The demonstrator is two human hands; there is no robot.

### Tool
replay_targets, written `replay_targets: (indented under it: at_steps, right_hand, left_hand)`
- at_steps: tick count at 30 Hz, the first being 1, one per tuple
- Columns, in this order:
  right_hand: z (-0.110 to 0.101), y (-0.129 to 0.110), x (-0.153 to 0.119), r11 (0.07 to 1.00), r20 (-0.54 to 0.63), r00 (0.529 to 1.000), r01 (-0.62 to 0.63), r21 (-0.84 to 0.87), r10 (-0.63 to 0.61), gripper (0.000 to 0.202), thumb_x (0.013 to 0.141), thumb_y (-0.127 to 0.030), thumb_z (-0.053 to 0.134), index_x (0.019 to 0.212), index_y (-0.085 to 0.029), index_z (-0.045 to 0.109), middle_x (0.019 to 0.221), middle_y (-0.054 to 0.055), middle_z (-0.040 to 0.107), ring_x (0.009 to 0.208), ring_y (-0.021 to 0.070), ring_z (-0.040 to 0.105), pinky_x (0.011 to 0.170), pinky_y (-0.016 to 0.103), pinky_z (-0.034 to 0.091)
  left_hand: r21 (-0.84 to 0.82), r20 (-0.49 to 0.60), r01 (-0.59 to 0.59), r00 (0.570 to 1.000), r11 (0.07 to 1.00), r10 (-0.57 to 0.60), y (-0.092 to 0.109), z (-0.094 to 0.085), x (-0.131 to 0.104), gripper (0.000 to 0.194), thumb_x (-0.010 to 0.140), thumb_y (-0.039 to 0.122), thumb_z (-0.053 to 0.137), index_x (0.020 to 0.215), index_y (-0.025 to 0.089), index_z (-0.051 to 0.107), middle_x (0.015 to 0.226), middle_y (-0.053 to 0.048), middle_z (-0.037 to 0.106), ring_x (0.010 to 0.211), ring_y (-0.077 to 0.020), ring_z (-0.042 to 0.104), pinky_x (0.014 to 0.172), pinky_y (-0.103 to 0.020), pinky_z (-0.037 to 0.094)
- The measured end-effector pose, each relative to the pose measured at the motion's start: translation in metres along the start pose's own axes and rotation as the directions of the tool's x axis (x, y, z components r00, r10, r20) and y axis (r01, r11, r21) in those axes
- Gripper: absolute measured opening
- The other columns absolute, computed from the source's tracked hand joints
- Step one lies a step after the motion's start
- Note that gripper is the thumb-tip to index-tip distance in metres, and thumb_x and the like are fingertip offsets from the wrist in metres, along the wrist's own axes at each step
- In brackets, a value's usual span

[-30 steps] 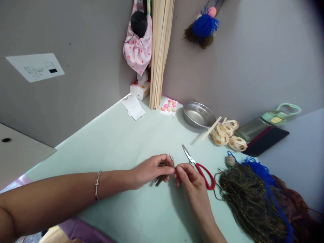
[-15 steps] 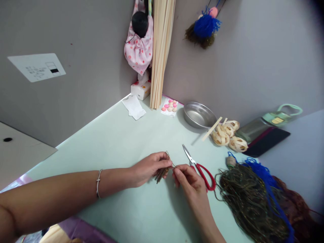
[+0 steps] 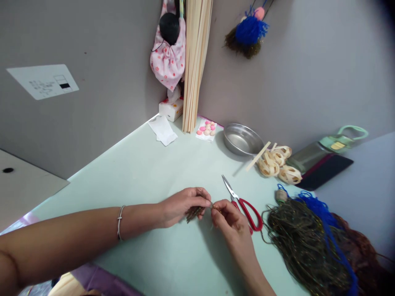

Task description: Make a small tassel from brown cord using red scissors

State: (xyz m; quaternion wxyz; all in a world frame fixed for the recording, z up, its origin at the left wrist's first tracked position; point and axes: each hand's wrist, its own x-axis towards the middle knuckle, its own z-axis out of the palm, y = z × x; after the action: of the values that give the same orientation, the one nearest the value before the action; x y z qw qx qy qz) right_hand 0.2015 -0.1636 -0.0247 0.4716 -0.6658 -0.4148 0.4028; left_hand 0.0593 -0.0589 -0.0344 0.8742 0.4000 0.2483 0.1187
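Observation:
Above the pale green tabletop (image 3: 138,172), my left hand (image 3: 188,205) is closed around a small bundle of brown yarn (image 3: 194,213); its cut ends stick out below the fingers. Thumb and forefinger of my right hand (image 3: 230,218) pinch a thin strand of the same yarn close to the left fingertips. The two hands nearly touch. Just beyond the right hand lie red-handled scissors (image 3: 236,197), partly covered by it. To the right sits a large heap of dark olive yarn (image 3: 302,242), with blue yarn (image 3: 328,224) across it.
A metal bowl (image 3: 243,142), woven strip balls (image 3: 268,166), a bottle (image 3: 321,150) and a dark flat device (image 3: 327,170) stand along the back right. Pink and cream beads (image 3: 206,129), wooden strips (image 3: 196,74) and a tissue pack (image 3: 170,109) are in the corner.
My left fingers have closed further over the top of the bundle, and a yarn loop that stood up there no longer shows. The right hand stays close by, still pinching.

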Motion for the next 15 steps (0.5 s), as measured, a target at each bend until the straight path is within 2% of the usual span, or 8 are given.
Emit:
replay_targets:
  at_steps: [3,8,12,15]
  right_hand:
    - [0.0009,-0.0011,0.0003,1.000,0.004,1.000,0.004,0.010,-0.004,0.022,0.084,-0.038,0.064,0.075,-0.018,0.059,0.061,-0.002,0.049,0.058,0.0124,0.042,0.055,0.024,0.033]
    - [0.0026,-0.0018,0.0019,0.998,0.040,0.999,0.000,0.070,-0.003,0.022,0.084,-0.037,0.065,0.074,-0.018,0.061,0.063,-0.001,0.053,0.058,0.0122,0.044,0.056,0.024,0.034]
    - [0.0015,0.0025,0.0031,0.999,0.032,0.999,0.005,0.054,-0.006,0.025,0.085,-0.038,0.065,0.071,-0.018,0.058,0.063,-0.001,0.052,0.057,0.0118,0.043,0.054,0.024,0.033]
    - [0.0003,0.0048,0.0036,0.998,0.002,1.000,-0.008,0.060,0.008,0.024,0.085,-0.039,0.064,0.075,-0.018,0.060,0.063,-0.002,0.052,0.058,0.0118,0.043,0.054,0.024,0.033]
  left_hand:
    - [-0.096,0.004,0.004,1.000,0.995,-0.003,0.0005,-0.0001,0.0017,0.015,0.080,0.024,0.065,0.086,0.016,0.053,0.069,0.002,0.054,0.060,-0.0082,0.050,0.060,-0.022,0.038]
    - [-0.188,0.067,-0.072,0.994,0.979,0.086,0.0016,0.0009,0.0010,0.019,0.084,0.026,0.066,0.089,0.017,0.049,0.090,-0.001,0.061,0.062,-0.0060,0.050,0.062,-0.022,0.040]
    - [-0.081,0.016,-0.156,0.987,0.984,0.158,0.0004,0.0002,-0.0006,0.017,0.088,0.027,0.061,0.090,0.018,0.048,0.108,-0.004,0.062,0.064,-0.0040,0.050,0.060,-0.020,0.036]
    - [0.069,-0.046,-0.146,0.988,0.987,0.150,-0.0019,-0.0002,-0.0011,0.017,0.086,0.027,0.063,0.090,0.018,0.050,0.085,0.000,0.061,0.063,-0.0061,0.051,0.058,-0.020,0.033]
